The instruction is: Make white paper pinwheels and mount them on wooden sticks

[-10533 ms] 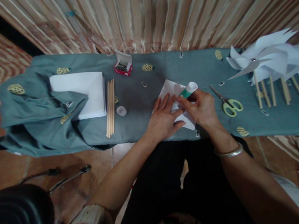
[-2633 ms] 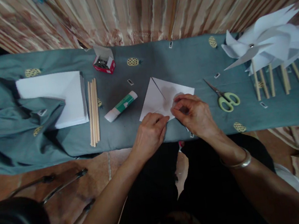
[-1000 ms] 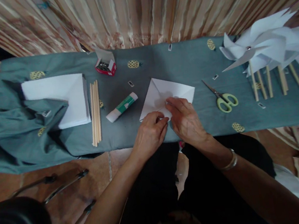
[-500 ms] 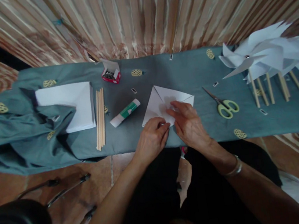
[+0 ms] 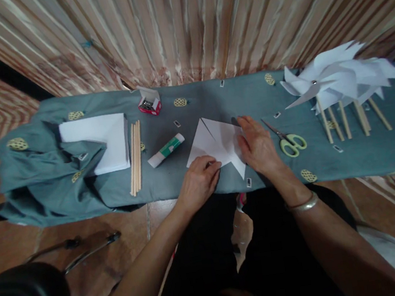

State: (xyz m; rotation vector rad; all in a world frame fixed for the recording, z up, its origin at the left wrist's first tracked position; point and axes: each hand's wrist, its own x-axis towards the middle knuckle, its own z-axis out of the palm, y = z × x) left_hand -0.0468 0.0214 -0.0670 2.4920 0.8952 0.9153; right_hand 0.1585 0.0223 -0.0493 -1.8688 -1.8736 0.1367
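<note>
- White slit paper (image 5: 213, 141), on the table (image 5: 242, 100)
- Slit corner (image 5: 200, 127) points away; flap's (image 5: 240, 167) long axis runs nearward
- Left hand (image 5: 198, 179): grip curled, hold unclear
- Right hand (image 5: 259, 148): grip spread, on paper

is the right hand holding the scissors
No, the scissors lie on the cloth, to the right of the right hand and apart from it.

Dim, soft light, edges stretched
</note>
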